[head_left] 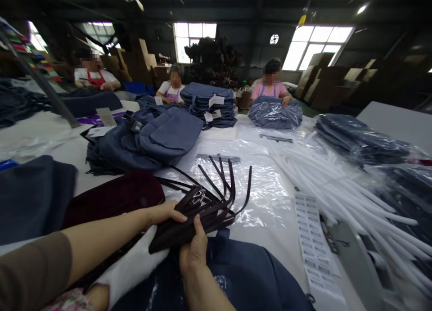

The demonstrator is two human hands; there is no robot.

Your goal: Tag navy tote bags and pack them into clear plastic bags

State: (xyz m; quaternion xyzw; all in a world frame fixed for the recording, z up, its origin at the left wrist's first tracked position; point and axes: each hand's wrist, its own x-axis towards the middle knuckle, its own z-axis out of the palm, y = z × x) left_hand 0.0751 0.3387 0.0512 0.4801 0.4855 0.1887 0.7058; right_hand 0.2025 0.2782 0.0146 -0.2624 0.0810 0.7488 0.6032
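Note:
Both my hands hold a bundle of dark brown straps (199,212) low in the middle of the view. My left hand (164,212) grips the bundle's near end from the left, fingers over the top. My right hand (193,250) holds it from below, thumb pressed up against the straps. The far ends of the straps (232,185) fan out and curl upward over a clear plastic bag (259,189) on the white table. A dark blue bag (246,275) lies under my right hand, near the front edge.
Blue backpacks (155,140) are piled at the left, a maroon bag (114,196) beside them. White tubes (337,189) and a barcode label sheet (312,239) lie to the right, with bagged packs (361,140) beyond. Three other people (270,88) work at the table's far side.

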